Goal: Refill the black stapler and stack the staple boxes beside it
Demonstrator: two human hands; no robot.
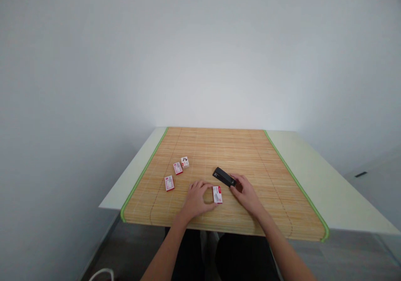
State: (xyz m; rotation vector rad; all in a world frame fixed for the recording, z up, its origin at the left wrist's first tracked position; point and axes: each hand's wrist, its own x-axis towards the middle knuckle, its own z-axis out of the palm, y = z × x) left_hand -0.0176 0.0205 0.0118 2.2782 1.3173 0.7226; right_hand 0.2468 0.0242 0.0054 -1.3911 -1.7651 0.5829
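Note:
My left hand (196,199) curls around the left side of a small red-and-white staple box (217,194), its forefinger at the far edge and its thumb at the near one. The box lies on the bamboo mat with its printed face up. To the right, my right hand (246,192) has its thumb and fingers closed on the near end of a black stapler (224,176). The stapler lies slanted, its far end pointing up and left. Part of its near end is hidden by the fingers.
Left of my hands lie two flat red-and-white boxes, a nearer box (169,183) and a farther box (178,168), beside a small white box (184,162). The green-edged bamboo mat (216,143) covers the middle of a white table (316,181) against a wall.

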